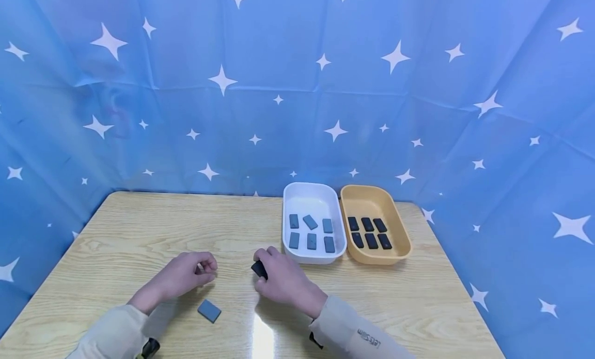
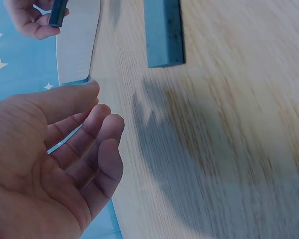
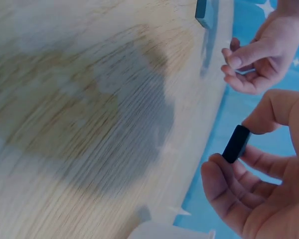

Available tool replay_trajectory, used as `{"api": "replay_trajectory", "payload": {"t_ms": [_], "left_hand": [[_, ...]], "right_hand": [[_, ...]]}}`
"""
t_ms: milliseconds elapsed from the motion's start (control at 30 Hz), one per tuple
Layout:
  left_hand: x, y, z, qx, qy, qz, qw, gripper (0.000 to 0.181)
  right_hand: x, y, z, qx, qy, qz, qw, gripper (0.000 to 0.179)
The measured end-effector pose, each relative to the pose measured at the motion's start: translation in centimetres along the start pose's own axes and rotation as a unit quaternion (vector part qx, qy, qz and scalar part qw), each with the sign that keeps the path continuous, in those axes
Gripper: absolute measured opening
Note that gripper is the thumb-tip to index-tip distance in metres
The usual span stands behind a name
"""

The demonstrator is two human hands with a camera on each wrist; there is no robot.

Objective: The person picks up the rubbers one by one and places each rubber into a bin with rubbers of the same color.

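Observation:
Between thumb and fingers, my right hand (image 1: 284, 277) pinches a small black rectangular block (image 3: 236, 144) above the table, just left of the white tray. My left hand (image 1: 185, 272) hovers on the left with its fingers loosely curled and nothing in them, as the left wrist view shows. Below it on the table lies a grey-blue rectangular block (image 1: 209, 311). Several grey blocks (image 1: 312, 241) lie in two rows inside the white tray (image 1: 310, 190). The orange tray (image 1: 403, 240) beside it holds several black blocks (image 1: 371, 240), likewise in two rows.
Both trays stand side by side at the back right of the wooden table (image 1: 153, 219). A blue curtain (image 1: 279, 49) with white stars hangs behind the table and along its sides.

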State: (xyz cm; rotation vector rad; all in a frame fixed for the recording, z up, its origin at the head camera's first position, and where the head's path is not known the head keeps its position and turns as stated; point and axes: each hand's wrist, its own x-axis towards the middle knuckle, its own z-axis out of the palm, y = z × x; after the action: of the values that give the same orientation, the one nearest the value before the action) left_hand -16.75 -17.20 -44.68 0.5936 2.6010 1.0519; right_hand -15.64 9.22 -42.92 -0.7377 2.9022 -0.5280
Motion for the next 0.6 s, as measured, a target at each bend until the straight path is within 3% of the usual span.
{"api": "replay_trajectory", "payload": {"t_ms": [167,600], "left_hand": [[0.3,0.3,0.2,-0.006,-0.011,-0.001,0.9999,0.008],[1.1,1.2,0.3,0.020,-0.001,0.004,0.9998,0.010]], "right_hand": [[-0.9,0.8,-0.7,0.000,-0.004,0.005,1.0000,0.042],[-3.2,3.3,-2.7,0.016,-0.013,0.048,0.9986,0.040]]}}
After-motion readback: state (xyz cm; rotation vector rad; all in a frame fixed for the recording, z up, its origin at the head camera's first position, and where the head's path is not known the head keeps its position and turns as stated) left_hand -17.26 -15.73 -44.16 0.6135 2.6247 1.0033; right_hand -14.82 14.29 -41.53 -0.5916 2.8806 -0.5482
